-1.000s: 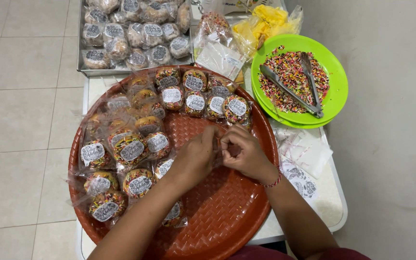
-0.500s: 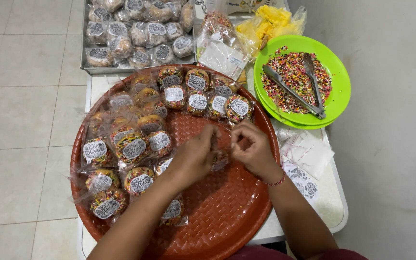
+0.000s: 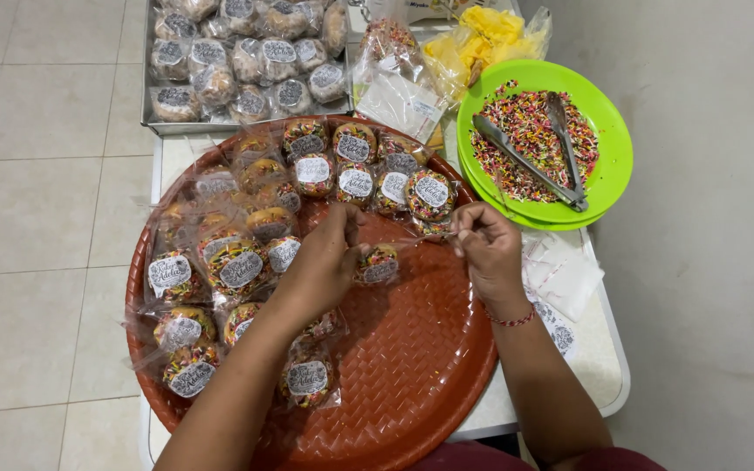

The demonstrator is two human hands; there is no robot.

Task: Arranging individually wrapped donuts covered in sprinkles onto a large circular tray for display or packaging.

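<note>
Pale tiled floor (image 3: 37,192), white table (image 3: 599,366)

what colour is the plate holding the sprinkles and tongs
Bright green plate, seen best in the head view.

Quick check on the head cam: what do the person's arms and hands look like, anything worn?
Both forearms are bare, no sleeves in view and no gloves. The left hand shows no rings or bands. The right hand has a thin red beaded bracelet around the wrist. No watch is visible on either arm.
</note>
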